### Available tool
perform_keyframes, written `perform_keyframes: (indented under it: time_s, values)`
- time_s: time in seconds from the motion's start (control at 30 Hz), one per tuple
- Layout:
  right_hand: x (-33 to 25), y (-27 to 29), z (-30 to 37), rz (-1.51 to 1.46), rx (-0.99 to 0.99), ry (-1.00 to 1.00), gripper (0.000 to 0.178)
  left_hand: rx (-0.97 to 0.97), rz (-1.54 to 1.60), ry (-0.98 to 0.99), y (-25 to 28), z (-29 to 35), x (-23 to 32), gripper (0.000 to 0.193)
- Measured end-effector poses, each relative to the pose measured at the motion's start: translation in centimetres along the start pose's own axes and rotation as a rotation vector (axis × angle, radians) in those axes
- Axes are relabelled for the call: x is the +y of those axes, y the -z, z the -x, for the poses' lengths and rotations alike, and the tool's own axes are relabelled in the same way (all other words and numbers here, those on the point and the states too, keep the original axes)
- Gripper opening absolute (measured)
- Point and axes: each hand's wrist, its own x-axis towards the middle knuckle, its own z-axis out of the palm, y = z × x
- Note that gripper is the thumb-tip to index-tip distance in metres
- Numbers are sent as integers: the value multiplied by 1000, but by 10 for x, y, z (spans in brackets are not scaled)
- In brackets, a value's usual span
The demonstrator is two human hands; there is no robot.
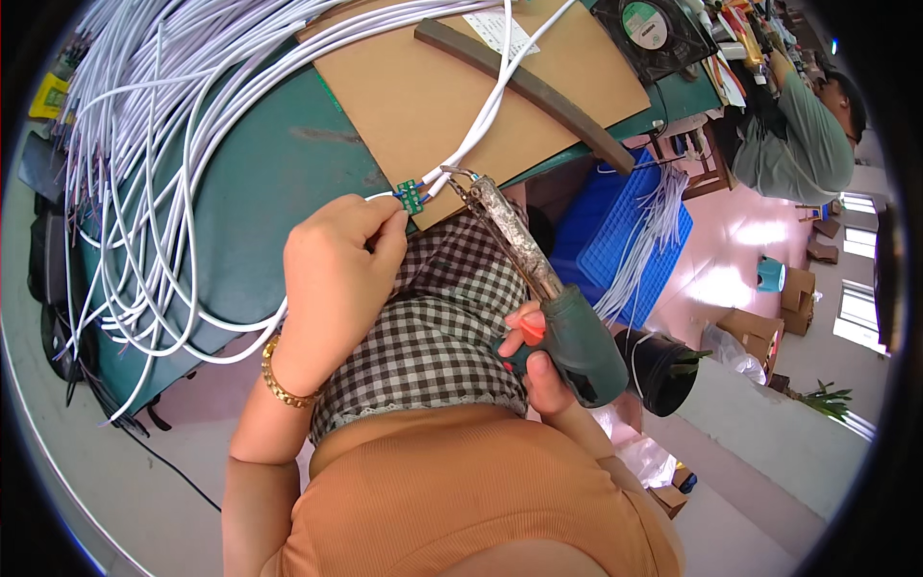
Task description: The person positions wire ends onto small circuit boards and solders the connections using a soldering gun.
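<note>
My left hand (338,260) pinches a small green circuit board (411,198) between thumb and fingers at the cardboard's near edge. White cables (487,117) reach the board from the far side, with thin coloured wire ends beside it. Another white cable (231,356) passes by my left wrist. My right hand (541,380) is wrapped round the dark green handle of a soldering gun (582,341), a finger on its red trigger. The gun's metal barrel points up and left. Its tip is close to the cables just right of the board; whether it touches them I cannot tell.
A brown cardboard sheet (385,96) lies on the green table (260,279), with a dark bar (538,91) across it. Many white cables (125,106) pile up at the far left. A black fan (654,38) stands far right, near a blue crate (615,221) and a seated person (798,144).
</note>
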Motion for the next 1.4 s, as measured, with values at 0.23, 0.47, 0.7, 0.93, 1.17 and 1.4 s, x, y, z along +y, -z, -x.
perform_keyframes:
  time_s: [0.23, 0.47, 0.7, 0.93, 1.17, 1.4]
  values:
    - [-7, 6, 5, 72, -65, -25, 37, -90, 72, 54, 4, -5, -1, 10]
    - [-29, 9, 0, 261, -203, -108, 37, -198, 141, 241, 8, -13, 5, 7]
    - [-20, 5, 8, 123, -145, -155, 29, -307, 184, 210, 14, -25, 2, 6]
    - [-12, 13, 8, 141, -244, -113, 32, -534, 206, 274, 24, -37, 3, 8]
    - [-17, 17, 7, 441, -390, -223, 34, -579, 272, 283, 20, -40, -2, 10]
    - [-20, 19, 1, 454, -451, -209, 32, -561, 304, 341, 19, -40, -3, 7]
